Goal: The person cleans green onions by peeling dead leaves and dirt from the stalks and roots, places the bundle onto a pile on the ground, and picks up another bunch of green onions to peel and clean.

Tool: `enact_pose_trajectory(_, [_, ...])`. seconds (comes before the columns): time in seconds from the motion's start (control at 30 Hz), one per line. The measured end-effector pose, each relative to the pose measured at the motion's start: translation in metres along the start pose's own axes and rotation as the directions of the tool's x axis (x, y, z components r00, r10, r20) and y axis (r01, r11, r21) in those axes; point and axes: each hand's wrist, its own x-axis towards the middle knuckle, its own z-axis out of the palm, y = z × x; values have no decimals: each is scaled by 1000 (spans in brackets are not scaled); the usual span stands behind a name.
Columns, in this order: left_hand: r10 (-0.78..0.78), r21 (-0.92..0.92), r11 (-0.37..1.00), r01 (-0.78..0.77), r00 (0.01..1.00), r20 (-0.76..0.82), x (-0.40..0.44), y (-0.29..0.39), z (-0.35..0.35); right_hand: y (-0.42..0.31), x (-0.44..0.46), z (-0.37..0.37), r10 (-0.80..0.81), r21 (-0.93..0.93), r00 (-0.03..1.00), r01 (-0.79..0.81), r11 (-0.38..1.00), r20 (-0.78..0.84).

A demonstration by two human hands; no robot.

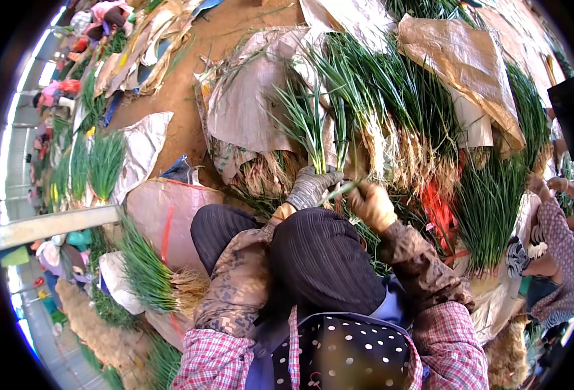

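Note:
My left hand (311, 186), in a grey striped glove, is closed round the lower stems of a small bunch of green onions (309, 133). Their leaves point away from me. Close by on the right, my right hand (373, 207) wears a tan glove, its fingers pinched on a green onion leaf (341, 190) that reaches across toward the left hand. Just beyond both hands lies a large heap of green onions (391, 84) with pale, stringy roots. The roots below the left hand are hidden by the glove and my knee.
Woven sacks (251, 97) cover part of the heap, another tan sack (459, 58) lying farther right. A sorted bundle (147, 266) rests on a sack at my left; a bigger bundle (492, 214) stands at right. A person (563, 253) sits close on the right.

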Motion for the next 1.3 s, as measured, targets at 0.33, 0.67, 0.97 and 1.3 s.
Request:
enact_pose_trajectory(0.33, [102, 236, 970, -49, 971, -216, -13, 14, 1, 4, 58, 23, 210, 452, 963, -115, 885, -167])
enact_pose_trajectory(0.67, [146, -158, 969, -190, 955, -257, -28, 2, -22, 187, -79, -48, 427, -851, 767, 285, 442, 479])
enact_pose_trajectory(0.97, [5, -166, 986, -27, 991, -132, -51, -12, -21, 78, -54, -37, 122, -843, 957, 166, 512, 262])
enact_pose_trajectory(1.3, [133, -130, 981, -147, 985, -110, -18, -51, 7, 39, -8, 30, -223, -664, 967, 84, 743, -127])
